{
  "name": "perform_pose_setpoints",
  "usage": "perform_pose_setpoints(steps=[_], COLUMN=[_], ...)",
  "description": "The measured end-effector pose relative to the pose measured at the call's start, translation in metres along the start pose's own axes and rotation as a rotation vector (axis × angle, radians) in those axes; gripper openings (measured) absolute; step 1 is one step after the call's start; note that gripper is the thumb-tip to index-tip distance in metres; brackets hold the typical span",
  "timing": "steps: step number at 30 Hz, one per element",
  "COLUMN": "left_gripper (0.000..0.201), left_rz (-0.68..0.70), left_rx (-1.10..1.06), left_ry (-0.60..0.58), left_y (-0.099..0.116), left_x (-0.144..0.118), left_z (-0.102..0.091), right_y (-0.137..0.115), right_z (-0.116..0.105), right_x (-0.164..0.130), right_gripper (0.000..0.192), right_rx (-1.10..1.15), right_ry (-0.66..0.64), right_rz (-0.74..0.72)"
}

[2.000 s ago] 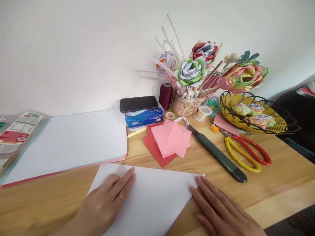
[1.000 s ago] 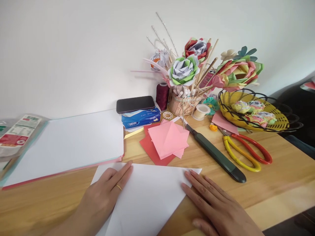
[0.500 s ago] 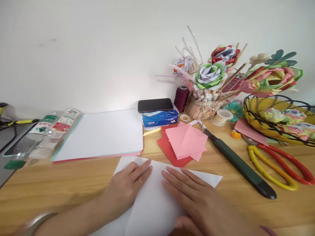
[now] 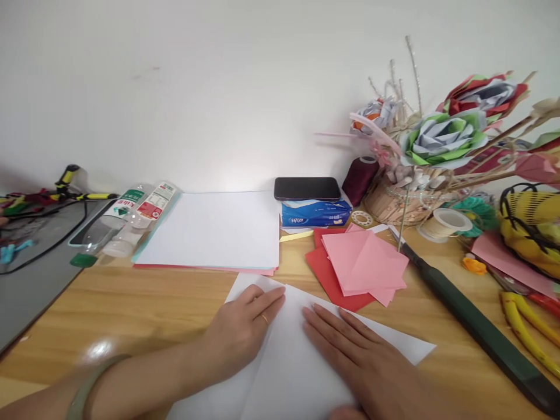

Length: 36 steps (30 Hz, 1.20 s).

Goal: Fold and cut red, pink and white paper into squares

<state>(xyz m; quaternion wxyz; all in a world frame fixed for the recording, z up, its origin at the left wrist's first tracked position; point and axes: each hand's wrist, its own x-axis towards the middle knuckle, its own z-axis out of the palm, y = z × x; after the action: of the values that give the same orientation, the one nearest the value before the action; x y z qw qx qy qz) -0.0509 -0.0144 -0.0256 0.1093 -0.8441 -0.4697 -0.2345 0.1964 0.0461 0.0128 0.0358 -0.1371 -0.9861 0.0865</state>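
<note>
A folded sheet of white paper [image 4: 280, 350] lies on the wooden table in front of me, its right corner sticking out past my hand. My left hand [image 4: 245, 324], with a thin ring, holds the sheet near its top edge, fingers pressed together on the fold and thumb hidden. Flat on the folded layer rests my right hand [image 4: 359, 350], its fingers stretched out and slightly apart. Just beyond it are pink paper squares [image 4: 365, 262] on red paper [image 4: 332, 280].
A stack of paper sheets [image 4: 214, 230] lies behind, beside plastic bottles [image 4: 118, 219]. A phone [image 4: 307, 188] tops a blue tissue pack [image 4: 312, 213]. At right are a green-handled knife [image 4: 464, 312], scissors [image 4: 525, 326], a thread spool [image 4: 446, 224], paper flowers [image 4: 446, 140] and a yellow basket [image 4: 534, 227].
The view has swung left, so the things on the table appear further right. Both hands keep nearly the same places on the white paper.
</note>
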Motion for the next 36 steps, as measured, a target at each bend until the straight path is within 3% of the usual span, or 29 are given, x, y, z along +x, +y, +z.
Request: perform_pose_setpoints(steps=[11, 14, 20, 24, 30, 36], left_gripper=[0.035, 0.038, 0.034, 0.038, 0.057, 0.059], left_rz=[-0.013, -0.001, 0.033, -0.02, -0.052, -0.03], left_rx=[0.025, 0.035, 0.01, -0.032, -0.061, -0.086], left_ry=[-0.059, -0.1, -0.073, -0.07, -0.141, -0.136], left_y=[0.002, 0.002, 0.002, 0.002, 0.001, 0.001], left_x=[-0.004, -0.004, -0.003, -0.012, -0.021, -0.018], left_z=[0.001, 0.001, 0.0, 0.007, 0.009, 0.004], right_y=[0.001, 0.001, 0.004, 0.004, 0.003, 0.017], right_z=[0.001, 0.0, -0.003, -0.001, 0.007, 0.016], right_x=[0.005, 0.005, -0.003, -0.016, -0.054, -0.085], right_gripper=[0.067, 0.07, 0.077, 0.078, 0.084, 0.099], right_rx=[-0.172, -0.119, 0.106, 0.123, -0.15, -0.284], right_ry=[0.05, 0.018, -0.063, -0.061, 0.018, 0.093], right_rz=[-0.078, -0.064, 0.0, 0.045, 0.113, 0.193])
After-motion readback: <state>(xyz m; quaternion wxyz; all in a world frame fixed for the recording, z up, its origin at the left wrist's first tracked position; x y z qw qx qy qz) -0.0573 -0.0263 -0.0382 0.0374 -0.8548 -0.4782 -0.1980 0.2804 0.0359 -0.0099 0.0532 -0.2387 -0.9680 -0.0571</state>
